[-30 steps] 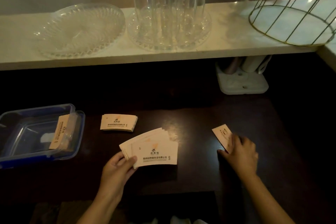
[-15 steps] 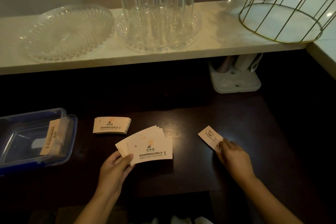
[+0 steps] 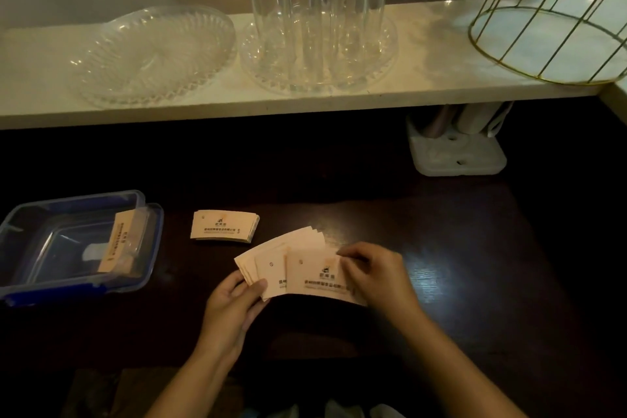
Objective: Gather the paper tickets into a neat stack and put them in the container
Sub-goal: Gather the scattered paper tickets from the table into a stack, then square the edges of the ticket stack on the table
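- Head view: the left hand [image 3: 234, 305] pinched the lower left corner of a fanned bunch of tickets [image 3: 274, 265] between thumb and fingers, above the dark table [image 3: 458, 265].
- The right hand [image 3: 376, 276] gripped a single ticket [image 3: 315, 278] at its right edge, laid over the front of the fan; its fingers covered part of the print.
- The small print on the tickets was too fine to read.
- A squared stack of tickets [image 3: 224, 227] lay on the table just behind the fan, apart from it.
- The clear container [image 3: 20, 217] with blue trim sat at the left edge, its near corner cut off; a bundle of tickets [image 3: 118, 244] leaned inside against its right wall.
- The room was dim, and the near table edge was lost in shadow.
- A pale shelf [image 3: 424, 78] carried a glass dish [image 3: 152, 54], tall glasses [image 3: 315, 10] cropped at the top, and a gold wire basket [image 3: 549, 41] cropped at the right.
- A white holder [image 3: 454, 153] stood half hidden beneath the shelf.
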The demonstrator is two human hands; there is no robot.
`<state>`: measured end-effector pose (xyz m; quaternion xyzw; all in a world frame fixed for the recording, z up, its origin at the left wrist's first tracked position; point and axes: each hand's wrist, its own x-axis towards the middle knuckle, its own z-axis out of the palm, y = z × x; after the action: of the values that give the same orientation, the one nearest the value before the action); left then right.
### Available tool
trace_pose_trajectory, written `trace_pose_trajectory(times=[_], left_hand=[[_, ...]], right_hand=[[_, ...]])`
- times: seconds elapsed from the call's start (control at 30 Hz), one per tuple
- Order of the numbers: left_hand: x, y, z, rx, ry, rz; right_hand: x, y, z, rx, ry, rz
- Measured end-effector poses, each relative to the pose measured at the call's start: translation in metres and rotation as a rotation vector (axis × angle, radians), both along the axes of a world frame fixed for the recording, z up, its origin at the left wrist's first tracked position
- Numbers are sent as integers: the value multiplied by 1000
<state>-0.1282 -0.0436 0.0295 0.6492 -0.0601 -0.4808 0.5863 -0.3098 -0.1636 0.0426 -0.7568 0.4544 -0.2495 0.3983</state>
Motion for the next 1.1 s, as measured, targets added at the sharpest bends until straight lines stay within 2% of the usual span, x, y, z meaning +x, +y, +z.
trace_pose_trajectory(times=[0.1, 0.3, 0.47, 0.53, 0.63, 0.67, 0.73, 0.8, 0.87, 0.97, 1.1], left_hand=[[1, 4, 1, -13, -13, -9], [-4, 11, 0, -33, -15, -24], [0, 11, -5, -28, -34, 2], [3, 12, -8, -34, -20, -2], [8, 15, -11, -38, 6, -53], [10, 17, -13, -36, -2, -80], [14, 17, -15, -29, -55, -148], [17, 12, -16, -9, -158, -233], [17, 4, -18, 6, -240, -269], [10, -11, -24, 29, -268, -152], [3, -28, -43, 41, -412, 32]], right_hand=[[17, 9, -8, -103, 4, 71], [31, 28, -24, -142, -16, 128], [32, 31, -39, -92, -58, -35], [27, 28, -44, 84, -107, -72], [20, 21, -47, 570, -318, 144], [19, 18, -47, 647, -364, 218], [20, 13, -47, 556, -315, 293], [25, 9, -48, 257, -134, 282], [29, 9, -54, 40, -42, 289], [36, 14, -69, -72, -29, 258], [51, 18, -87, -121, -28, 166]])
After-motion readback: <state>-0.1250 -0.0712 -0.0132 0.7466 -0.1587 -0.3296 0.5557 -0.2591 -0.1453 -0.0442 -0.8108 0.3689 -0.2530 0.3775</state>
